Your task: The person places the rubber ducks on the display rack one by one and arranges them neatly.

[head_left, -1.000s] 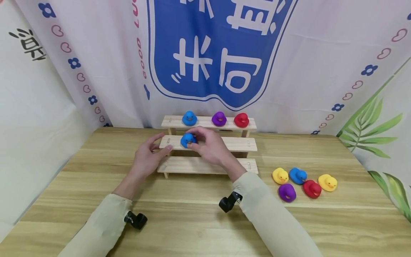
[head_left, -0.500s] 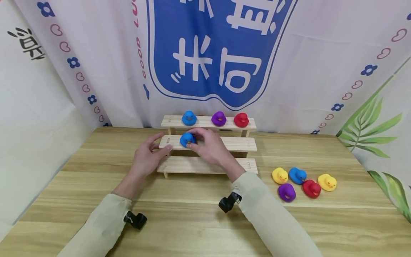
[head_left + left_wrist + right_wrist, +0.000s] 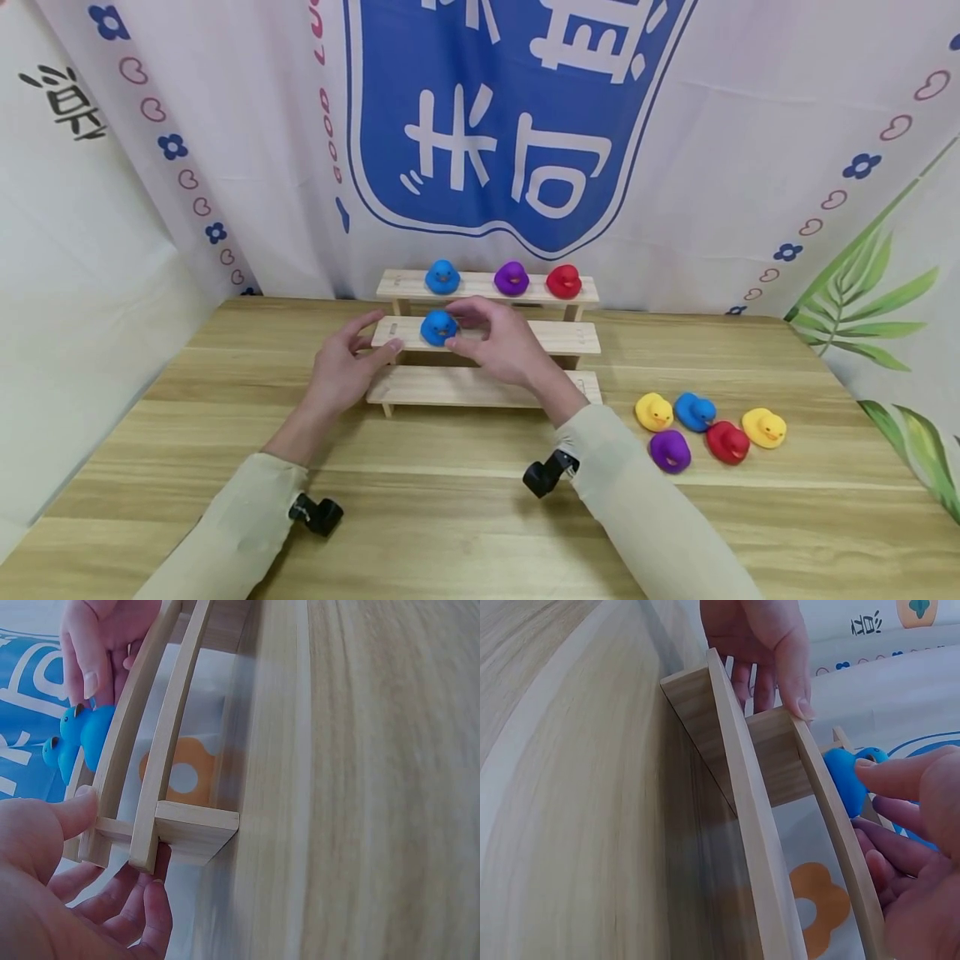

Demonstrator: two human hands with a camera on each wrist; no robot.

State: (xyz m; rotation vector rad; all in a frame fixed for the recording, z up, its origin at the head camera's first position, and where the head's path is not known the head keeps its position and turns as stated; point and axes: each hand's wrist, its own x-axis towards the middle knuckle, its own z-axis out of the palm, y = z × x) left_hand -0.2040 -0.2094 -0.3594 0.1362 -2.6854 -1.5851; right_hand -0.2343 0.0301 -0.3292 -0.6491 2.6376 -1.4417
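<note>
A three-tier wooden display shelf (image 3: 442, 387) stands on the table. My left hand (image 3: 346, 367) grips its left end; in the left wrist view the thumb lies on the middle tier and the fingers curl beneath. A blue rubber duck (image 3: 438, 328) sits upright on that tier, toward the left, facing me. Just to its right is my right hand (image 3: 504, 340), thumb and fingers spread apart beside the duck. Whether the thumb tip still touches it I cannot tell. On the top tier are another blue duck (image 3: 442, 277), a purple duck (image 3: 512, 279) and a red duck (image 3: 564, 282).
Right of the shelf, several loose ducks lie on the wooden table (image 3: 465, 517): yellow (image 3: 654, 412), blue (image 3: 695, 412), purple (image 3: 670, 451), red (image 3: 727, 442) and another yellow duck (image 3: 764, 427). A printed curtain (image 3: 720, 183) hangs close behind the shelf.
My right hand has loosened from the blue duck on the middle tier and drawn slightly right. That duck has shifted marginally left since a second ago. My left hand has stayed put.
</note>
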